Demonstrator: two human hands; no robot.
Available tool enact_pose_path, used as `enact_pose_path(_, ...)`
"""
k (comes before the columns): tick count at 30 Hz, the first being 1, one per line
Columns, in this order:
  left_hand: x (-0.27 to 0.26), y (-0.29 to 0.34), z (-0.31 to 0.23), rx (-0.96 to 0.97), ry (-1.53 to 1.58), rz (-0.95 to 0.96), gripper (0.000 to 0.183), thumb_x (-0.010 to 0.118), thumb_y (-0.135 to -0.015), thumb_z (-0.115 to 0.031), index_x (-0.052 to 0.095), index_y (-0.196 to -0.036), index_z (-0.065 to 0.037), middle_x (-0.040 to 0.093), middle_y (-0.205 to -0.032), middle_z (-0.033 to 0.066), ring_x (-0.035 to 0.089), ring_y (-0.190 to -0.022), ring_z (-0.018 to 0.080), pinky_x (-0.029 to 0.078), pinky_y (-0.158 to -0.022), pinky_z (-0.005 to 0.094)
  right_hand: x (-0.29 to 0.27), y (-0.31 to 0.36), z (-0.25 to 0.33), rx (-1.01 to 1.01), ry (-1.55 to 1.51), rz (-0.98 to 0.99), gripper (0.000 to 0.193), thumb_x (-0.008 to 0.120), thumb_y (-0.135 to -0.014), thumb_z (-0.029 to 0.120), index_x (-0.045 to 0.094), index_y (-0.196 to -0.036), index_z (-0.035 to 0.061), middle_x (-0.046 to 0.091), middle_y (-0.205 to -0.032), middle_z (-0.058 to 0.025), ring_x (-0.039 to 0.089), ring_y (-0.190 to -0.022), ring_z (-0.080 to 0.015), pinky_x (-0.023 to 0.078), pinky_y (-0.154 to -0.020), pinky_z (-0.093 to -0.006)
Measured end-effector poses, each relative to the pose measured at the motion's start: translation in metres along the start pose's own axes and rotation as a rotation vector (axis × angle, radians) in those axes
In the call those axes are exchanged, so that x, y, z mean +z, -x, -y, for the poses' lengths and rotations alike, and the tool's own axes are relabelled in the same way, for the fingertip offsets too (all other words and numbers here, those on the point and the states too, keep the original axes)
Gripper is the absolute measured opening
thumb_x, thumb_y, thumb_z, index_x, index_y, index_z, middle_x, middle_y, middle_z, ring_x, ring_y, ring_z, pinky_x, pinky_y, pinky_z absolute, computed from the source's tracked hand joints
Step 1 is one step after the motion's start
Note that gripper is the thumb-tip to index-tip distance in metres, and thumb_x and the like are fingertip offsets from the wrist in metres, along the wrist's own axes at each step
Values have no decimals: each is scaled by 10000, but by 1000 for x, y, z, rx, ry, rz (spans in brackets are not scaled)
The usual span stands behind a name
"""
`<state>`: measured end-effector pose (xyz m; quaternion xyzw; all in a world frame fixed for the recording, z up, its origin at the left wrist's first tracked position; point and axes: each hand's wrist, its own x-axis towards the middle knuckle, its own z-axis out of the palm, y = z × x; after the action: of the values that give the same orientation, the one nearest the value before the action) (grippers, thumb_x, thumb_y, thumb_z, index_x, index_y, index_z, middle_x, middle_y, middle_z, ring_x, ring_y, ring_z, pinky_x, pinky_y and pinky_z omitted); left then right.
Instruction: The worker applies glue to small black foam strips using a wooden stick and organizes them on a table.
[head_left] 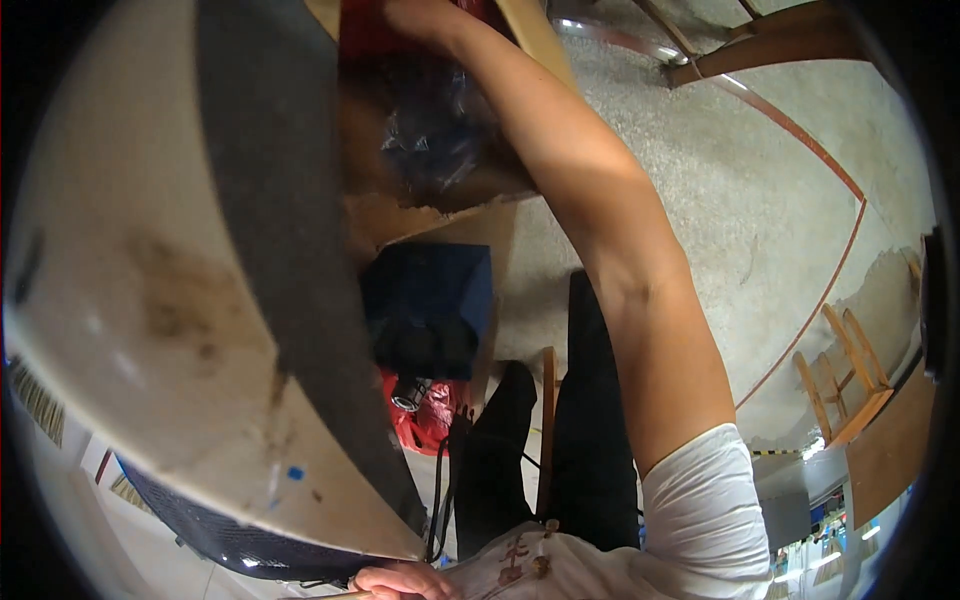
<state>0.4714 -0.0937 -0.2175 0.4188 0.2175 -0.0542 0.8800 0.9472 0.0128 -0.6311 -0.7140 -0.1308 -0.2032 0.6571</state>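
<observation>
One right hand [425, 18] far off in an open cardboard box [542, 42], one left hand [405, 580] near the body

Right fingers run out of view beside red material [365, 35], so I cannot tell whether they grip; clear plastic [430, 125] lies nearer in the box, left of the forearm; left fingers look curled, their hold unclear, by the stained white surface [120, 200]; a dark blue box [445, 272] stands nearer than the cardboard one, a red plastic bag [437, 422] nearer still

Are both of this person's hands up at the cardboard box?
No, only the right hand is at the cardboard box; the left hand is beside the white shirt.
</observation>
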Motion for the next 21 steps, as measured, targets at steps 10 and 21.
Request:
enact_pose_path(10, 37, 6, 27, 507, 106, -575, 383, 310, -1032, -367, 480, -1062, -25, 590, -648, 175, 581, -512, 283, 533, -480, 393, -110, 78, 180, 313, 626, 1018, 501, 546, -826, 126, 504, -1324, 144, 613, -1115, -297, 692, -780, -323, 563, -673, -416)
enact_pose_path(21, -74, -78, -141, -418, -478, -453, 383, 450, -976, -382, 547, -1090, -29, 623, -926, 172, 580, -848, 260, 478, -774, 360, -18, 160, 72, 1403, 258, 680, 420, 515, -911, 156, 479, -1321, 72, 581, -1244, -180, 559, -1158, -346, 442, -986, -381)
